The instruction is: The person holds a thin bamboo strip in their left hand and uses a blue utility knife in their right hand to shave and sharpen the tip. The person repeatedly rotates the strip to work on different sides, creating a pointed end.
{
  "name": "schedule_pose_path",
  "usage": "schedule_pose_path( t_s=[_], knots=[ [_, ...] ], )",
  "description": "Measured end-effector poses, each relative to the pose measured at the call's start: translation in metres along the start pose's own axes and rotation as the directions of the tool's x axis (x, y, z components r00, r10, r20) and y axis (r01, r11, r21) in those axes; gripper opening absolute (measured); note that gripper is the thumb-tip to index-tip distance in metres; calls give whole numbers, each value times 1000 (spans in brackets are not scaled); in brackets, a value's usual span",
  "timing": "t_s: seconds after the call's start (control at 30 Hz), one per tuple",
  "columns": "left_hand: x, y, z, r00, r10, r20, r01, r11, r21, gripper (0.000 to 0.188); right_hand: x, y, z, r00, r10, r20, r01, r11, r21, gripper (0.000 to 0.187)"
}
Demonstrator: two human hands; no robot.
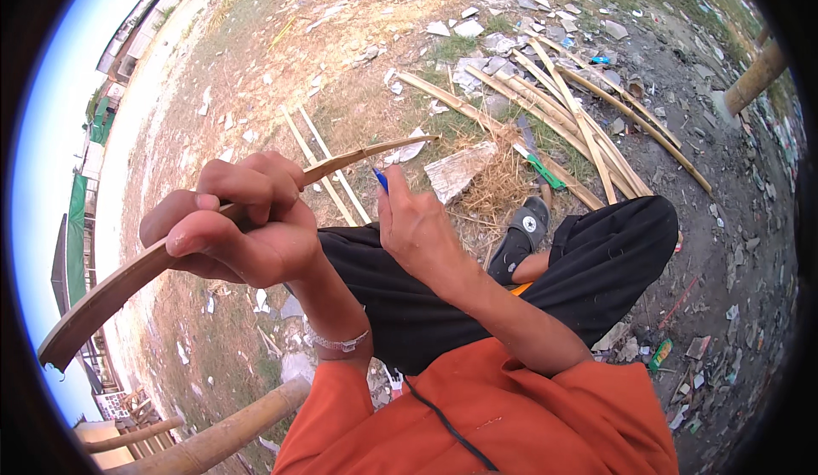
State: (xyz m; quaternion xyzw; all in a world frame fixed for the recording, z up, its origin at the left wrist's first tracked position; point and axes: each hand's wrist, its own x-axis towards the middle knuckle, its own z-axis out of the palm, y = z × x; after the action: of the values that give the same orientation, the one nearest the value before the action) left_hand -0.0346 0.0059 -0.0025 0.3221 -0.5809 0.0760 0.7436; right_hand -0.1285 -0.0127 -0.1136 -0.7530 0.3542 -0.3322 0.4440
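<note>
A long split bamboo strip point(106, 292) slants across the left side, its far end tapering above my lap. My left hand point(247, 219) is closed around its middle, palm turned up. Just beyond the strip, my right hand point(419, 224) is closed on a slim blue pen-like thing point(381, 179). Only its blue end shows past the fingers; the fist hides the rest. That blue end is near the strip, and I cannot tell whether they touch.
Several bamboo strips point(554, 117) lie piled ahead on the right. A green-handled knife point(544, 171) rests by shavings point(494, 187) and a flat pale slab point(458, 171). Two thin strips point(319, 164) lie ahead. Bamboo poles point(230, 424) stand near left, another post point(757, 76) far right.
</note>
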Motion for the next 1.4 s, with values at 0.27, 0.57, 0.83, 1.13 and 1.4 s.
schedule_pose_path(
  t_s=[0.27, 0.57, 0.83, 1.13, 1.4],
  knots=[
    [-2, -1, -2, 1000, -10, 29, 12, 999, -45, 31, 4, 13, 1, 1000, 7, -11, -7, 998, -69, 15],
    [2, -4, -5, 1000, -23, 16, 25, 997, -71, 31, 30, 59, 13, 995, 82, 61, -66, 971, -232, 14],
    [1, -3, -14, 996, -31, 81, 40, 994, -105, 31, 40, 85, 27, 990, 126, 58, -111, 970, -215, 17],
    [1, -6, -21, 989, -79, 124, 100, 980, -173, 37, 57, 146, 51, 974, 219, 60, -196, 944, -267, 19],
    [2, -1, -18, 983, -114, 146, 136, 980, -148, 38, 64, 200, 72, 976, 212, 52, -193, 951, -243, 21]
  ],
)
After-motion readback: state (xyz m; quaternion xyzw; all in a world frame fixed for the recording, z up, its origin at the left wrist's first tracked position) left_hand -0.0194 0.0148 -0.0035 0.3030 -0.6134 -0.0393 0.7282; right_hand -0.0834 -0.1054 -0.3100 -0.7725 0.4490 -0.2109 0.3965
